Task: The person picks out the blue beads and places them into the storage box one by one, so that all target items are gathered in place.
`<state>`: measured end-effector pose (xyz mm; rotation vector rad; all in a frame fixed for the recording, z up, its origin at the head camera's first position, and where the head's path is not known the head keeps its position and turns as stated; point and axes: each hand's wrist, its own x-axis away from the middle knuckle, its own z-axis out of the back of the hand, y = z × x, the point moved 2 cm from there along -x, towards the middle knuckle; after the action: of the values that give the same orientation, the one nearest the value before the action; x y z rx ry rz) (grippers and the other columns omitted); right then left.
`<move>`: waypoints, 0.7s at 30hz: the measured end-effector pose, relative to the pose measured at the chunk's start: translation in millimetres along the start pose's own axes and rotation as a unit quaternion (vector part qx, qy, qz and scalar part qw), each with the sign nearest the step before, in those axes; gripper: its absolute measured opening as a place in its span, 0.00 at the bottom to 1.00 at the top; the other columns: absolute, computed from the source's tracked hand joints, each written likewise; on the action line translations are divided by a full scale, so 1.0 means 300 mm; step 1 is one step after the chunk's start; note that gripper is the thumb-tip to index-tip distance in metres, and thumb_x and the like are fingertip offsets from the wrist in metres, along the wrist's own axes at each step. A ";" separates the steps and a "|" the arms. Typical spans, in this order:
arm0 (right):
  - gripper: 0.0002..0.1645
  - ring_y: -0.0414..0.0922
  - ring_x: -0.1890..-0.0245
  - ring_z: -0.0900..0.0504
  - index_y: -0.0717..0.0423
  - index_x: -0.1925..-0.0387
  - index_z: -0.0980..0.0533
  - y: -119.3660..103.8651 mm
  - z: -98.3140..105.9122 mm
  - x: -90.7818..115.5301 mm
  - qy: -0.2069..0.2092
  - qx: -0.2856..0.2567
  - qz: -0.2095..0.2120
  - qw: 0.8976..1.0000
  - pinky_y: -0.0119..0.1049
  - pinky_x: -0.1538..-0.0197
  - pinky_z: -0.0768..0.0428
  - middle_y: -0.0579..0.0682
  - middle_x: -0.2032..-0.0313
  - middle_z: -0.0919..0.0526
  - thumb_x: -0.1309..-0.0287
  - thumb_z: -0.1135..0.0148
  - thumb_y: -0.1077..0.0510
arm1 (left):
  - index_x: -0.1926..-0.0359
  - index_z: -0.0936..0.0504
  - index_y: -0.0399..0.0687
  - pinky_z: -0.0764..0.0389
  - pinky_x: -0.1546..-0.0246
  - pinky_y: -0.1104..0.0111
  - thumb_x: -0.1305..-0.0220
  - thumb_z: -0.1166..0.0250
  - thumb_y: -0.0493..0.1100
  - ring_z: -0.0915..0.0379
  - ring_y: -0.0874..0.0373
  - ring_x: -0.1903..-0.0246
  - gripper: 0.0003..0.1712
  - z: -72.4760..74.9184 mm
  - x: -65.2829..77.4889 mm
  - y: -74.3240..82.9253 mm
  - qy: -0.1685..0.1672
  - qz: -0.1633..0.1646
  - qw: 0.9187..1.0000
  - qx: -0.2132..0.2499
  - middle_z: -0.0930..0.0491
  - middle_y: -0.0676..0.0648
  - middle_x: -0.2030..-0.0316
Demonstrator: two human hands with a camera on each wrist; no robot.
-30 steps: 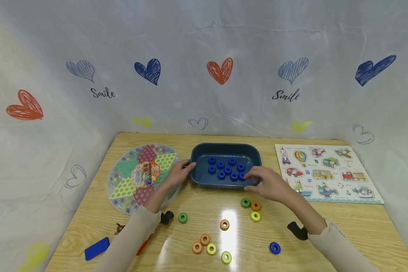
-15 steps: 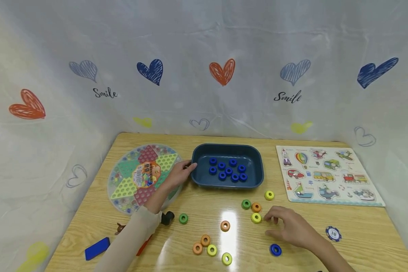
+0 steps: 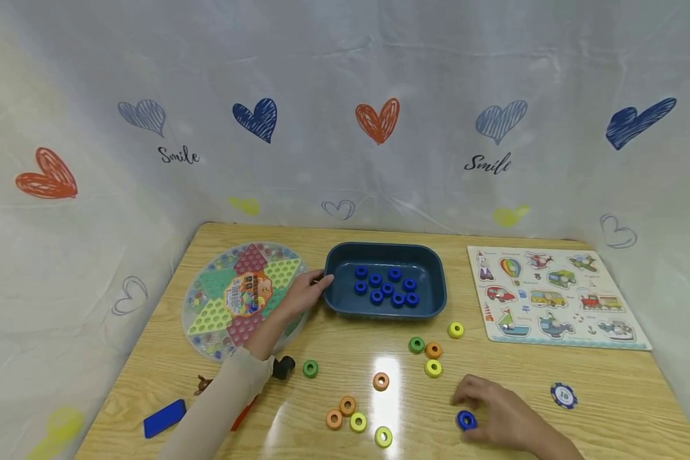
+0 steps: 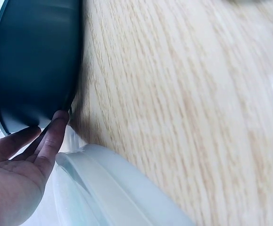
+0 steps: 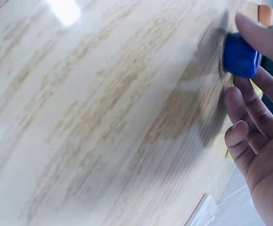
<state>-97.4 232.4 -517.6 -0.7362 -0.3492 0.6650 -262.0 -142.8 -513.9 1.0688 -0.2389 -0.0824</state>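
Observation:
My left hand [image 3: 305, 294] grips the left end of a dark blue-green plastic tray [image 3: 430, 271], thumb over its rim. In the left wrist view, the fingers [image 4: 53, 141] press against the outside of the tray's wall. Several blue rings [image 3: 387, 290] lie spread over the tray's bottom. At the front right, my right hand [image 3: 497, 414] pinches a single blue ring [image 3: 466, 420] between thumb and fingers. The right wrist view shows this ring from the side, close over the wooden table, with the thumb on one side and fingertips on the other.
Loose green, orange and yellow rings [image 3: 433, 368] dot the table before the tray. A round star-patterned board [image 3: 213, 319] lies under the left forearm. A picture puzzle board [image 3: 563, 297] is at the back right, a poker chip [image 3: 563, 395] right of my right hand, a blue block [image 3: 164, 418] front left.
My right hand has moved from the tray's right end down to the front right and taken hold of the loose blue ring. The left hand stays on the tray.

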 end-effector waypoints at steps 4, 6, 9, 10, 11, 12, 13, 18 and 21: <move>0.20 0.33 0.67 0.27 0.46 0.61 0.24 0.008 -0.007 0.001 0.003 -0.033 0.036 0.999 0.31 0.66 0.25 0.37 0.63 0.26 0.59 0.25 0.56 | 0.40 0.28 0.42 0.32 0.47 0.56 0.31 0.48 0.53 0.31 0.51 0.47 0.26 0.000 0.000 0.001 0.002 -0.001 1.000 -0.002 0.26 0.43 0.47; 0.20 0.33 0.68 0.26 0.47 0.62 0.25 0.012 -0.009 -0.001 0.004 -0.054 0.051 0.997 0.31 0.67 0.25 0.38 0.64 0.26 0.59 0.26 0.59 | 0.40 0.28 0.42 0.32 0.48 0.57 0.31 0.48 0.52 0.31 0.51 0.47 0.26 0.000 0.000 0.001 0.002 0.000 1.000 -0.003 0.26 0.44 0.47; 0.19 0.34 0.69 0.26 0.48 0.63 0.24 0.016 -0.011 -0.002 0.006 -0.073 0.062 0.995 0.30 0.68 0.25 0.39 0.65 0.26 0.58 0.26 0.61 | 0.40 0.28 0.42 0.31 0.48 0.57 0.31 0.48 0.52 0.31 0.52 0.47 0.26 0.001 0.000 0.001 0.004 0.002 1.000 -0.004 0.26 0.44 0.47; 0.19 0.34 0.69 0.27 0.48 0.63 0.24 0.017 -0.011 -0.002 0.006 -0.076 0.062 0.995 0.30 0.68 0.25 0.39 0.65 0.26 0.58 0.26 0.61 | 0.40 0.28 0.42 0.31 0.48 0.57 0.31 0.48 0.52 0.31 0.52 0.47 0.25 0.001 0.000 0.002 0.005 0.002 1.000 -0.003 0.26 0.44 0.47; 0.19 0.34 0.69 0.27 0.48 0.63 0.24 0.018 -0.011 -0.002 0.007 -0.078 0.061 0.995 0.30 0.69 0.25 0.39 0.65 0.26 0.58 0.26 0.61 | 0.40 0.28 0.42 0.31 0.47 0.57 0.31 0.48 0.52 0.31 0.52 0.47 0.25 0.001 0.001 0.003 0.006 0.001 1.000 -0.004 0.26 0.44 0.47; 0.19 0.34 0.69 0.27 0.48 0.63 0.24 0.018 -0.011 -0.002 0.009 -0.075 0.059 0.995 0.30 0.69 0.25 0.38 0.65 0.26 0.59 0.26 0.61 | 0.40 0.28 0.42 0.32 0.47 0.57 0.31 0.48 0.52 0.31 0.52 0.47 0.25 0.001 0.001 0.005 0.006 -0.002 1.000 -0.004 0.26 0.44 0.47; 0.19 0.34 0.70 0.27 0.48 0.63 0.24 0.017 -0.010 -0.003 0.012 -0.071 0.057 0.996 0.30 0.69 0.25 0.38 0.65 0.26 0.60 0.26 0.61 | 0.40 0.28 0.42 0.32 0.47 0.57 0.31 0.48 0.52 0.31 0.52 0.47 0.25 0.002 0.001 0.006 0.006 -0.003 1.000 -0.004 0.26 0.44 0.47; 0.21 0.34 0.71 0.28 0.46 0.65 0.23 0.004 0.007 -0.023 0.040 -0.048 0.055 0.997 0.29 0.70 0.27 0.36 0.67 0.26 0.63 0.25 0.63 | 0.40 0.28 0.42 0.32 0.47 0.57 0.31 0.48 0.53 0.31 0.52 0.47 0.26 0.004 0.005 0.012 0.001 -0.001 1.000 0.000 0.26 0.44 0.47; 0.21 0.36 0.71 0.28 0.47 0.65 0.23 -0.015 0.035 -0.048 0.056 -0.042 0.061 0.996 0.30 0.72 0.28 0.37 0.68 0.26 0.63 0.24 0.64 | 0.40 0.28 0.42 0.32 0.47 0.57 0.31 0.48 0.52 0.32 0.52 0.46 0.26 0.003 0.005 0.012 0.000 0.003 1.000 0.001 0.26 0.44 0.46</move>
<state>-111.7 225.6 -508.0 -0.8772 -0.2321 0.7246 -261.0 -142.0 -510.0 1.0697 -0.2420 -0.0774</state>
